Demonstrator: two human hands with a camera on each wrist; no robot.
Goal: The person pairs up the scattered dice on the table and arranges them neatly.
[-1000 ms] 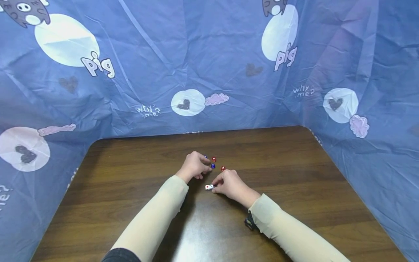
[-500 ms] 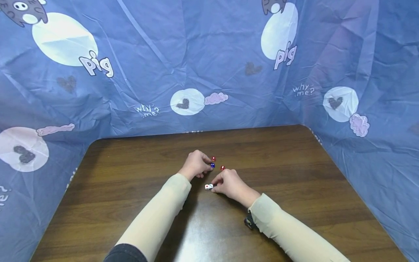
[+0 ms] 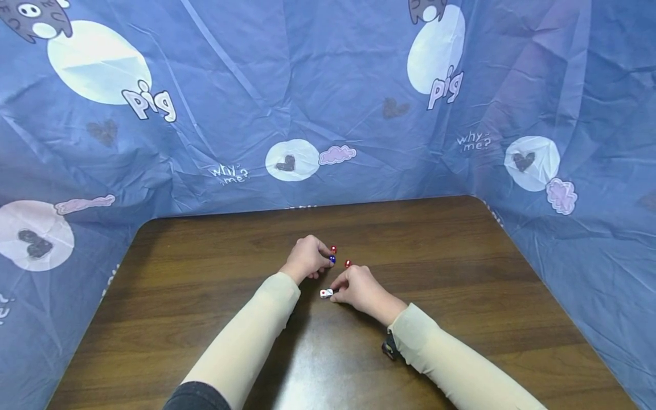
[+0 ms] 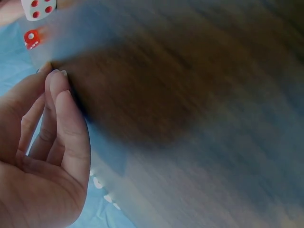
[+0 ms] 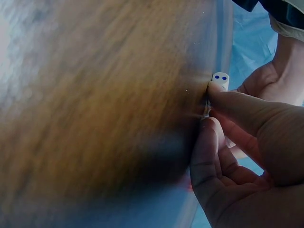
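Note:
My left hand (image 3: pixel 306 256) pinches a small blue die (image 3: pixel 332 259) at its thumb and index fingertips; in the left wrist view the fingers (image 4: pixel 71 128) mostly hide it. Just behind it lies a red die (image 3: pixel 333 249). A second red die (image 3: pixel 348 263) sits beyond the knuckles of my right hand (image 3: pixel 363 289). Two white dice (image 3: pixel 323 293) stand side by side at the right fingertips, and the thumb and index finger pinch the nearer one. In the right wrist view, the thumb partly covers a white die (image 5: pixel 221 78).
The dice lie around the middle of a brown wooden table (image 3: pixel 435 256). A blue printed curtain (image 3: pixel 333 102) hangs along the table's back and sides. A black wrist device (image 3: pixel 390 346) shows under the right sleeve.
My left hand has shifted slightly to the right, and a blue die seen behind its index finger is now hidden. The right hand and white dice have barely moved.

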